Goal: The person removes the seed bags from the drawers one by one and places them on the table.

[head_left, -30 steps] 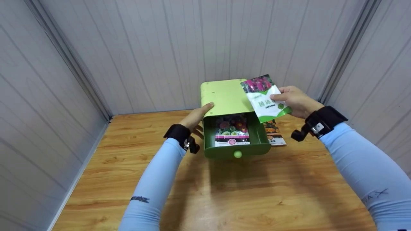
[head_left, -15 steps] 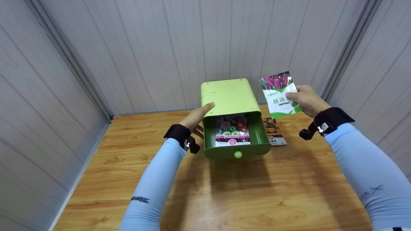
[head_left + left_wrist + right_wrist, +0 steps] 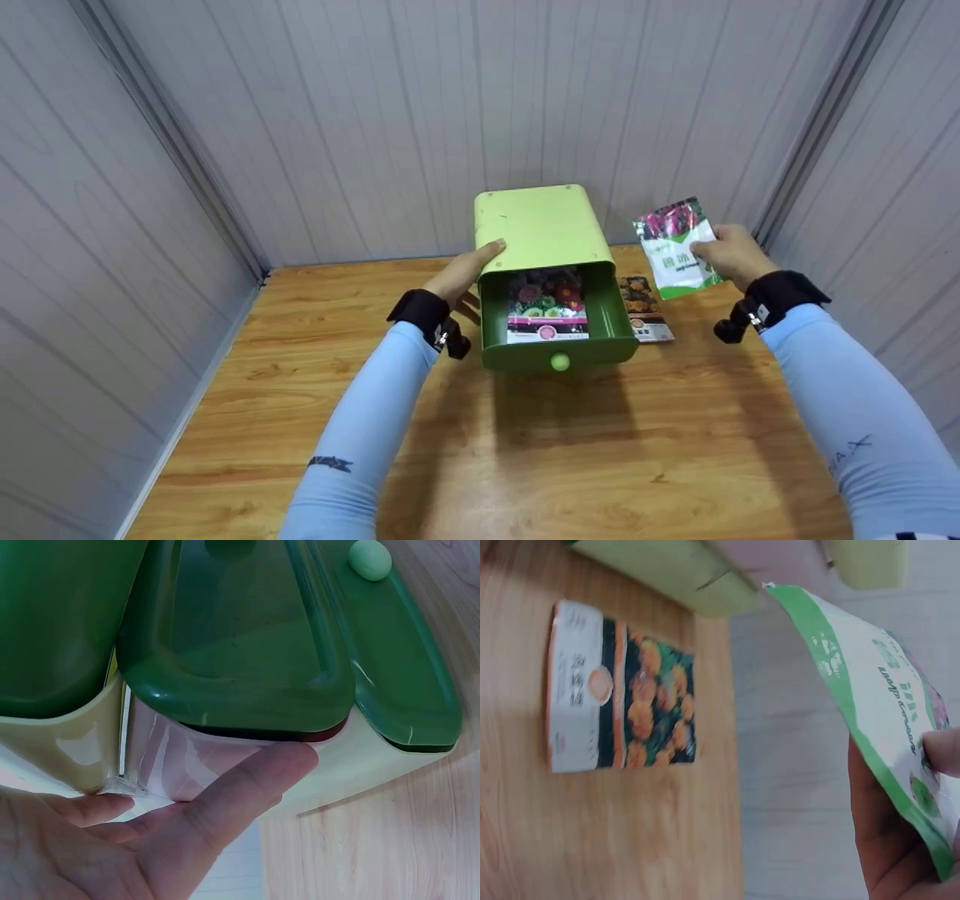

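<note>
A yellow-green box (image 3: 540, 225) stands against the back wall, its dark green drawer (image 3: 611, 300) pulled out. Inside the drawer lies a seed packet (image 3: 547, 307) with mixed flowers on it. My left hand (image 3: 472, 270) rests on the box's left front corner; in the left wrist view its thumb and fingers are fairly straight against pale and pinkish casings. To the right of the box, my right hand (image 3: 735, 255) pinches a white and green seed packet (image 3: 675, 251) with pink flowers, thumb on its front. Another seed packet (image 3: 630, 690), printed with orange flowers, lies flat on the table.
The wooden table (image 3: 337, 375) meets a panelled back wall (image 3: 337, 135), with side walls to the left and right. A round light green knob (image 3: 560, 362) sticks out from the drawer front. Several green drawer fronts (image 3: 247, 630) show in the left wrist view.
My right hand has carried the pink-flowered seed packet rightward, away from over the box, and then lower. The left hand stays at the box, and the drawer stands as before.
</note>
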A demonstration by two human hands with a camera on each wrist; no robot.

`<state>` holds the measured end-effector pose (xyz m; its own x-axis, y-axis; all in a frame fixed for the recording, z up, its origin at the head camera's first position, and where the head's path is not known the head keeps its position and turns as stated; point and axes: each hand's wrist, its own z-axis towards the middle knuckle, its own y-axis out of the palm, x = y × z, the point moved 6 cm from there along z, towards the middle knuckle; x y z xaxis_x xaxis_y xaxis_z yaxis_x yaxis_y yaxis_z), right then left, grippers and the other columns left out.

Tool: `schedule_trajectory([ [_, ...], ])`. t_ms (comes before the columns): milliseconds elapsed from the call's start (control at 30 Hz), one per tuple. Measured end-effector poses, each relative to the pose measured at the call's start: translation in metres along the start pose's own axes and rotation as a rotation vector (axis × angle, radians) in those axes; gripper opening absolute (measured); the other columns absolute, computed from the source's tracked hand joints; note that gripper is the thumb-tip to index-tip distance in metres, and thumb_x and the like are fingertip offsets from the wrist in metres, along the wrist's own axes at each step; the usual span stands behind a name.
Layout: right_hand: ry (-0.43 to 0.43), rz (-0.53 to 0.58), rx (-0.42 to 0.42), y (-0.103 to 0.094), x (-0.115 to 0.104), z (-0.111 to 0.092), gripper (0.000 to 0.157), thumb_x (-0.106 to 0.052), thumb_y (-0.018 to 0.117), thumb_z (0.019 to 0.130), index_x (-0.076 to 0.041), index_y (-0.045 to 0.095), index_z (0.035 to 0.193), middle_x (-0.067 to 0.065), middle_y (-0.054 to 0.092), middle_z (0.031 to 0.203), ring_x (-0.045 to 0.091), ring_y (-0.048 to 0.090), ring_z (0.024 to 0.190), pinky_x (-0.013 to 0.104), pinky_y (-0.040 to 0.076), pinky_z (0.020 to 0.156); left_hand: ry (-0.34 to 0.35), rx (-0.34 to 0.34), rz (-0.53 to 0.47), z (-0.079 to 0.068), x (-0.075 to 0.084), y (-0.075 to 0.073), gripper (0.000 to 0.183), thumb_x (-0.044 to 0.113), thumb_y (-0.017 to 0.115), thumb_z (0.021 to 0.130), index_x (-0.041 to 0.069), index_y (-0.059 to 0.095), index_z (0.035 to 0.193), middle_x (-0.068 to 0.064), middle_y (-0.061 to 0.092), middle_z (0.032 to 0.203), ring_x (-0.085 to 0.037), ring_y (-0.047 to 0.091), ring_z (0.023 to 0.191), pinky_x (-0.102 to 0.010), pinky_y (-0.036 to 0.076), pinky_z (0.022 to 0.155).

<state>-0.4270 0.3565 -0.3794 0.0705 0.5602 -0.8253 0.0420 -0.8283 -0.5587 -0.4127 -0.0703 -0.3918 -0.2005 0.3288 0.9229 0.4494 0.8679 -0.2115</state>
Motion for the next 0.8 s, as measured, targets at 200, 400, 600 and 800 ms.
schedule_trajectory([
  [200,0.040,-0.042,0.002,0.005,0.021,0.004,0.051,-0.019,0.055,0.112,0.018,0.052,0.148,-0.007,0.069,0.090,0.006,0.064,0.077,0.023,0.057,0.069,-0.003,0.002,0.005,0.000,-0.001,0.000,0.090,0.073,0.045,0.106,0.017,0.027,0.174,-0.021,0.032,0.174,-0.059,0.055,0.135,-0.067,0.056,0.106],
  [400,0.043,-0.104,0.029,0.007,0.042,0.007,0.048,-0.019,0.054,0.112,0.015,0.056,0.147,0.014,0.072,0.107,0.022,0.061,0.093,0.031,0.052,0.078,0.003,0.012,0.020,-0.001,0.000,0.000,0.090,0.074,0.046,0.106,0.022,0.022,0.176,-0.019,0.025,0.179,-0.060,0.054,0.136,-0.066,0.057,0.105],
  [600,0.044,-0.116,0.045,0.003,0.064,0.010,0.051,-0.015,0.056,0.109,0.024,0.054,0.142,0.020,0.068,0.107,0.018,0.062,0.084,0.026,0.054,0.070,-0.008,0.027,0.010,-0.001,-0.001,0.001,0.095,0.076,0.047,0.105,0.020,0.019,0.176,-0.020,0.024,0.178,-0.061,0.052,0.139,-0.066,0.057,0.105],
  [800,0.060,-0.195,0.046,-0.004,0.076,0.010,0.058,-0.015,0.058,0.108,0.026,0.046,0.147,0.034,0.065,0.119,0.019,0.063,0.084,0.023,0.053,0.066,-0.010,0.022,-0.005,-0.001,-0.003,0.002,0.094,0.076,0.047,0.104,0.017,0.026,0.174,-0.023,0.032,0.173,-0.060,0.052,0.138,-0.066,0.058,0.105],
])
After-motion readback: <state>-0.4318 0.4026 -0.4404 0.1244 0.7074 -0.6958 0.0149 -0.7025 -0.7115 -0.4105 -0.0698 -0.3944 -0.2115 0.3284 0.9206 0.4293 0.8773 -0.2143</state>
